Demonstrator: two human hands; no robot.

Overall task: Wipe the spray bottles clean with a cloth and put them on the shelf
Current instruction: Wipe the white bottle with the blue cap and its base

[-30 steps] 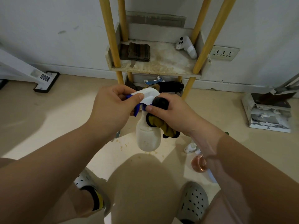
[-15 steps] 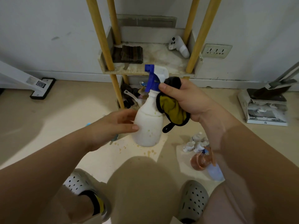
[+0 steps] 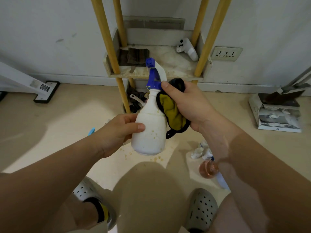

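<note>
A white spray bottle (image 3: 149, 132) with a blue trigger head stands upright in mid-air in front of the shelf (image 3: 156, 74). Its body carries yellowish specks. My left hand (image 3: 117, 132) grips the bottle's body from the left, thumb across the front. My right hand (image 3: 188, 103) holds a yellow cloth (image 3: 173, 111) with black edging against the bottle's right shoulder, its thumb touching the base of the trigger head. More bottles lie on the floor at the lower right: a pinkish round one (image 3: 208, 169) and small white ones (image 3: 200, 151), partly hidden by my right forearm.
The shelf has yellow wooden posts (image 3: 104, 37); on its stained board lie a dark folded cloth (image 3: 134, 55) and a white controller (image 3: 186, 48). Clutter sits under the shelf. A wall socket (image 3: 226, 53) is to the right, a dustpan set (image 3: 279, 108) far right, a white stand base (image 3: 45, 91) left.
The bottle was turned upright and raised. My left hand moved from the spray head down to the bottle's body; my right hand with the cloth shifted to the bottle's shoulder.
</note>
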